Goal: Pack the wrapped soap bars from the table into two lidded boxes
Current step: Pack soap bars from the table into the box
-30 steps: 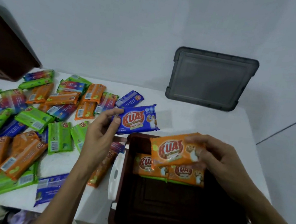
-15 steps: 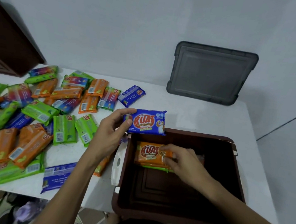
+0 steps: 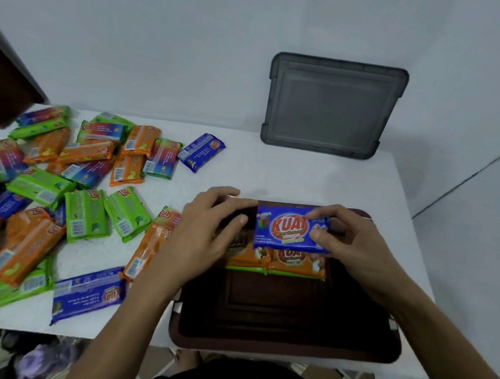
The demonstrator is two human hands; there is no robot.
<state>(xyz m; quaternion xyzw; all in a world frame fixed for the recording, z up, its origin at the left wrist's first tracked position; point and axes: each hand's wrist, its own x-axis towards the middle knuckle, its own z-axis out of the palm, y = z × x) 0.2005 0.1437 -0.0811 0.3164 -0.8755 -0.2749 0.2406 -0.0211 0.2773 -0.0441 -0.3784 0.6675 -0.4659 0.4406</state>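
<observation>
White table (image 3: 276, 173) against a pale wall; we judge the packing barely begun.
Brown box (image 3: 284, 349) stands open at the table's near edge, with a grey lid (image 3: 332, 108) propped on the wall behind. Inside we note only a short row of orange bars (image 3: 296, 260) over green ones at the far wall; most of the box floor is bare. Loose wrapped soap bars (image 3: 51, 195) heap the table's left, a great many to go. We cannot make out a second box for sure. Right hand (image 3: 359, 245) pinches the blue bar (image 3: 288, 229) by its right end, thumb on its face, fingers over its top edge, just above the orange row. Left hand (image 3: 205, 231) hovers at the box's far left corner, fingers loosely bent, thumb just beside the blue bar, holding nothing we can see.
</observation>
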